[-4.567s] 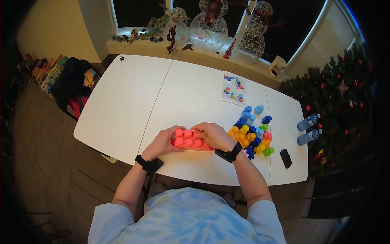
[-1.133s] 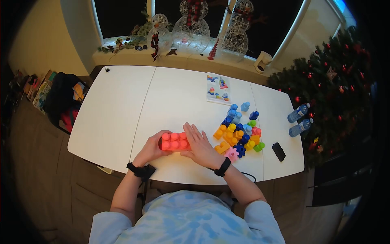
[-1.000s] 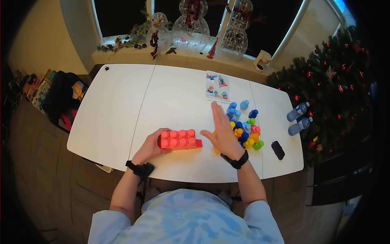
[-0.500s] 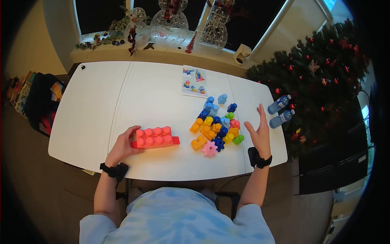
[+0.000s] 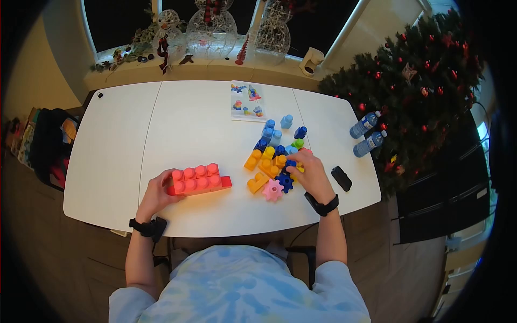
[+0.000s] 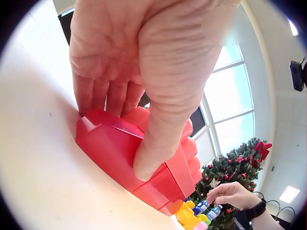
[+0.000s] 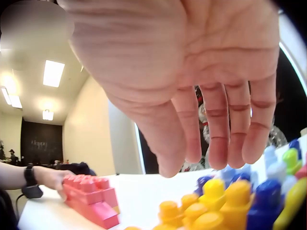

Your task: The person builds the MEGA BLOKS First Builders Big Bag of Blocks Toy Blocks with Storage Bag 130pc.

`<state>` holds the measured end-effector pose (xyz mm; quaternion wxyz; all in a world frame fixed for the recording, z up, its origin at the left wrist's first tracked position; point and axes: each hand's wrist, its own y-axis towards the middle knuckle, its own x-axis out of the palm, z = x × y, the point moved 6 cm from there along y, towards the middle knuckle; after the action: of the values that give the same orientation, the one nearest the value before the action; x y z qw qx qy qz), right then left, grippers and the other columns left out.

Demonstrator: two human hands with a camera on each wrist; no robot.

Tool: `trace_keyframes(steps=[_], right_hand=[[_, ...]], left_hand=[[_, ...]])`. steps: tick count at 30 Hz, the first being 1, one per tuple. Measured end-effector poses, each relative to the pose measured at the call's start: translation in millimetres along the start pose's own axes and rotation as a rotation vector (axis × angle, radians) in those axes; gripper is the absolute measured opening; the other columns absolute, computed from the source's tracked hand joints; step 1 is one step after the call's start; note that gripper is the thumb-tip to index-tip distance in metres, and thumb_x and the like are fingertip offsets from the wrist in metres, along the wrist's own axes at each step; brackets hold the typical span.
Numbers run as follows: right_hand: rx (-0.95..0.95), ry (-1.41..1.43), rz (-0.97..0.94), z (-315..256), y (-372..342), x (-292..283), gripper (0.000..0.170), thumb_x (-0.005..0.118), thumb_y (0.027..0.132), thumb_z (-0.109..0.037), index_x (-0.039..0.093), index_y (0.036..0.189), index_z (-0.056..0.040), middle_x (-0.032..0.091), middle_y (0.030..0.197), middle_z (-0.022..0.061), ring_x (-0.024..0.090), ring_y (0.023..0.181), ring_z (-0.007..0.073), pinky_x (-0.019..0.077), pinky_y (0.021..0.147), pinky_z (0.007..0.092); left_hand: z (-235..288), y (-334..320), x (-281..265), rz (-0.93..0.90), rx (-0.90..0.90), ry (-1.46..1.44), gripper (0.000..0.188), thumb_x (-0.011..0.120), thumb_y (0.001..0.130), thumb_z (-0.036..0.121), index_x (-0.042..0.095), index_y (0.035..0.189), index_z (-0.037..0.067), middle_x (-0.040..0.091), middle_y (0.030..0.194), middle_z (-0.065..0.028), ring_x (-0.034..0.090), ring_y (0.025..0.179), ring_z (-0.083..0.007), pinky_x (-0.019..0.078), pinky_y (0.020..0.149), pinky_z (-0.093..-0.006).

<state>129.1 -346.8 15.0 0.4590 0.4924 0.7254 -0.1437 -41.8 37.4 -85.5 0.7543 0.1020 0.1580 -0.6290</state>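
Head view finds your left hand [image 5: 154, 196] gripping the left end of a red block stack [image 5: 198, 184] on the near part of the white table [image 5: 110, 161]. In the left wrist view, your thumb presses one side of the stack while your four fingers wrap around the other.

Your right hand [image 5: 314, 175] hovers over the right part of a pile of loose blocks [image 5: 269, 168], its fingers open and gently bent; the right wrist view shows your thumb and fingertips apart, above the yellow and blue pieces.

The stack lies flat, left of the pile, with two rows of round studs on top and a lower layer jutting out at both ends.

A pink gear [image 5: 267, 193] and a dark blue gear [image 5: 283, 185] sit side by side at the pile's near edge. Beyond it lies a picture sheet [image 5: 240, 111]; to the right are a black phone [image 5: 341, 178] and two water bottles [image 5: 367, 146].
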Motion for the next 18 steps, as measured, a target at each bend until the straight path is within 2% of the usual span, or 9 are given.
trace_keyframes(steps=[2,6,9,11,14,18], right_hand=[[-0.172,-0.109,-0.202,-22,-11,34,0.038,0.081,0.083,-0.021,0.069,0.116,-0.0062,0.064,0.104,0.0149,0.064,0.102,0.0307,0.0533,0.09,0.0422],[-0.204,-0.148,-0.212,-44,-26,78,0.042,0.084,0.08,-0.026,0.069,0.115,-0.0075,0.061,0.109,0.0129,0.061,0.107,0.0309,0.0538,0.09,0.0422],[-0.121,-0.297,-0.248,-42,-28,99,0.051,0.086,0.078,-0.032,0.068,0.119,-0.0084,0.06,0.116,0.0123,0.06,0.112,0.0325,0.0544,0.091,0.0424],[-0.085,-0.333,-0.234,-35,-26,111,0.051,0.085,0.077,-0.028,0.066,0.12,-0.0075,0.059,0.116,0.0147,0.058,0.112,0.0346,0.0539,0.093,0.0434],[-0.13,-0.377,-0.23,-37,-23,119,0.052,0.082,0.076,-0.021,0.065,0.123,-0.0061,0.058,0.117,0.0169,0.057,0.111,0.0357,0.0531,0.094,0.0434],[-0.153,-0.298,-0.28,-46,-14,115,0.055,0.08,0.073,-0.014,0.064,0.125,-0.0042,0.055,0.119,0.018,0.057,0.113,0.0365,0.0518,0.097,0.0433]], left_hand=[[0,1,0,-0.007,-0.005,-0.012,0.075,0.09,0.067,-0.002,0.057,0.135,-0.003,0.069,0.125,-0.0123,0.066,0.117,-0.0213,0.0519,0.108,-0.0377],[-1,1,0,-0.012,-0.004,-0.021,0.075,0.09,0.067,-0.003,0.057,0.135,-0.003,0.069,0.125,-0.0121,0.066,0.117,-0.0212,0.0519,0.108,-0.0376],[-1,1,1,-0.011,-0.002,-0.032,0.076,0.09,0.067,-0.003,0.057,0.135,-0.003,0.069,0.125,-0.0119,0.066,0.117,-0.0211,0.0521,0.107,-0.0374],[-2,1,0,0.0,0.028,-0.023,0.074,0.091,0.067,0.002,0.058,0.133,-0.003,0.071,0.122,-0.0121,0.069,0.113,-0.0218,0.0542,0.103,-0.0363],[0,0,0,0.016,0.033,-0.009,0.072,0.09,0.068,0.003,0.059,0.132,-0.003,0.071,0.121,-0.0118,0.069,0.112,-0.0213,0.0541,0.103,-0.0359],[0,1,-3,0.01,0.043,-0.02,0.069,0.089,0.069,0.003,0.06,0.131,-0.003,0.072,0.119,-0.0116,0.069,0.111,-0.021,0.054,0.102,-0.0349]])
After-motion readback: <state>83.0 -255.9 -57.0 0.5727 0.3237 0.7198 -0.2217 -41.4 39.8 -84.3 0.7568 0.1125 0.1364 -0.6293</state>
